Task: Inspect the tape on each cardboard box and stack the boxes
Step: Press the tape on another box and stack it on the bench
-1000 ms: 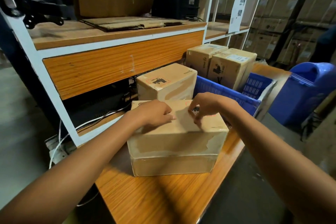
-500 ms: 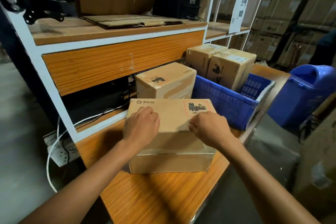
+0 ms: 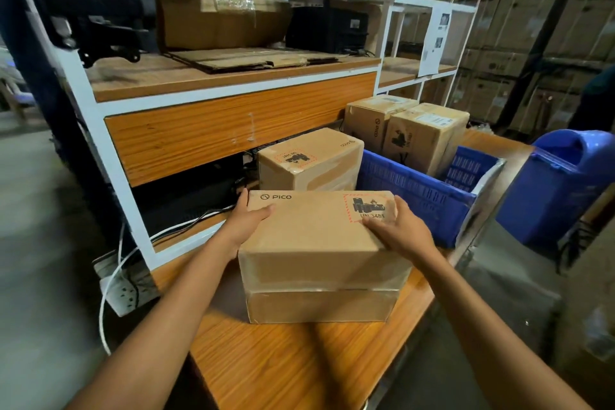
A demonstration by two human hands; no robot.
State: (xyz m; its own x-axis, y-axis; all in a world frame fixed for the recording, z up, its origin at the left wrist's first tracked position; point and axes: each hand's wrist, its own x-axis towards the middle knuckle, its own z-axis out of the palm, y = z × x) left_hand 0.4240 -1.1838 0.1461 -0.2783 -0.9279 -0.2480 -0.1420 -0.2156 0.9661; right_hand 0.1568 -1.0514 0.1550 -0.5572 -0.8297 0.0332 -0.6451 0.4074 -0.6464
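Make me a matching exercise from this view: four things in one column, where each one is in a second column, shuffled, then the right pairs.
Things:
1. PICO box
2. blue crate
3. flattened cardboard
4. blue bin

Places:
A. on the upper wooden shelf
B. farthest right, off the table
C. gripped between the left hand and the right hand
D. behind the right hand, with a labelled carton in it

Pairs: 1-C, 2-D, 3-A, 4-B.

Near tabletop (image 3: 283, 373) edge: bare, passable. Far edge: obstructed by rear box (image 3: 309, 160), blue crate (image 3: 416, 193), shelf frame (image 3: 233, 90).
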